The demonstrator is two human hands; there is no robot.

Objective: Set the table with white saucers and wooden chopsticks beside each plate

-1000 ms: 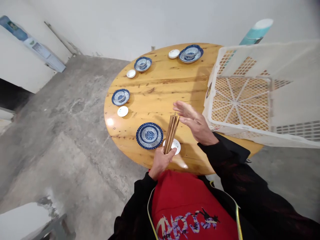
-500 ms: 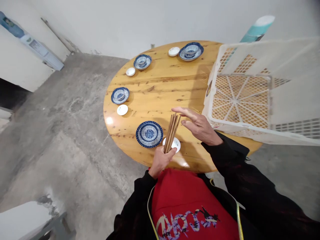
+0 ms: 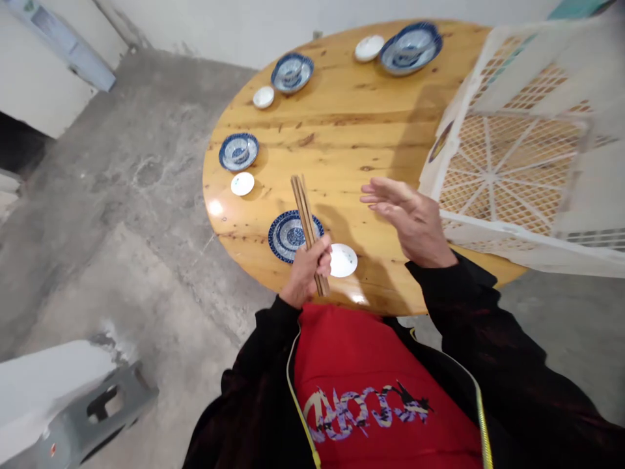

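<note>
"Chopsticks are now tipped to the left and gripped farther up; in the earlier frame they are slanted to the right and held near their lower ends. More space is also left between their tips and the right hand."

"What is shown around them, from the largest down?"

"First the round wooden worktop, by which the whole setting is carried. On its right side the white crate is stood. Near the front edge, the blue-patterned plate is laid, partly hidden behind the chopsticks. Just beside it the white dish is set, its left side covered by the left hand."

"And the fingers?"

"On the left they are clamped around the bundle, whose lower ends are left poking out below the fist. On the right they are stretched out close together, and nothing is held."

"What is meant by the change?"

"A firmer hold, it is judged: the bundle is borne by one hand alone, above the worktop, and the other is freed. How many chopsticks are gripped cannot be told."
</note>
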